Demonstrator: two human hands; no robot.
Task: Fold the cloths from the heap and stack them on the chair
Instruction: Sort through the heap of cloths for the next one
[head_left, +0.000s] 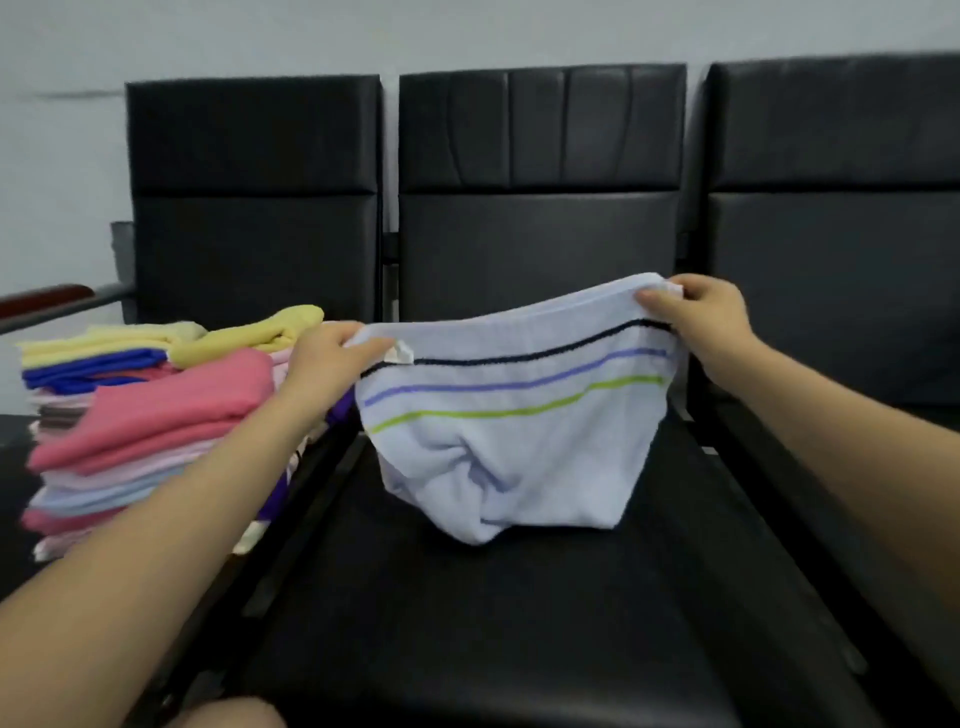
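Both hands, left hand (332, 358) and right hand (701, 317), are pinching the striped cloth (509, 431) over the middle chair (519, 623); the stack (145, 415) is sitting left.

Support: row of three black padded chairs, set side by side against a pale wall.

Middle chair (519, 623): black seat. A white cloth (498, 467) with dark, blue and green stripes has its lower bunched part resting on the seat; upper edge raised off it.

Left chair (254, 208): seat carries a stack of folded cloths (130, 415), yellow, blue, pink, pale tones; layers uneven, top ones askew.

Right chair (841, 260): only partly in view.
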